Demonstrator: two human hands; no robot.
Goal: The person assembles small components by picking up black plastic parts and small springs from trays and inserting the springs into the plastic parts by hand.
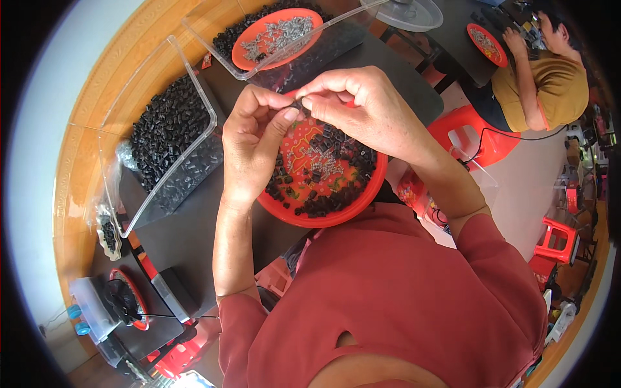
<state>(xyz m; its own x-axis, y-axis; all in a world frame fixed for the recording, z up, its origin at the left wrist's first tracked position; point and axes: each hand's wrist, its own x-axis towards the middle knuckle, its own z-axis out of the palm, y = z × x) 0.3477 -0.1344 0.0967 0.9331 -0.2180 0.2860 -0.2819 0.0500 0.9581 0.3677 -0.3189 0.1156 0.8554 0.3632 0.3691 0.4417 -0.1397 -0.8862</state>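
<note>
My left hand (253,132) and my right hand (365,107) meet over a round red tray (323,222), both pinching with thumb and forefinger. Between their fingertips is a small dark piece (298,103), mostly covered, so its exact shape cannot be made out. Beneath them, the tray's patterned floor carries many small black plastic parts (330,204) around its edge. A loose heap of small silver metal pieces (326,165) lies towards the tray's middle.
Left of the tray, a clear plastic bin (211,115) holds a mass of black parts. Behind, another clear bin (242,75) has an orange-red plate (242,57) of silver pieces resting on black parts. A co-worker (550,97) sits at the far right, near a red stool (482,155).
</note>
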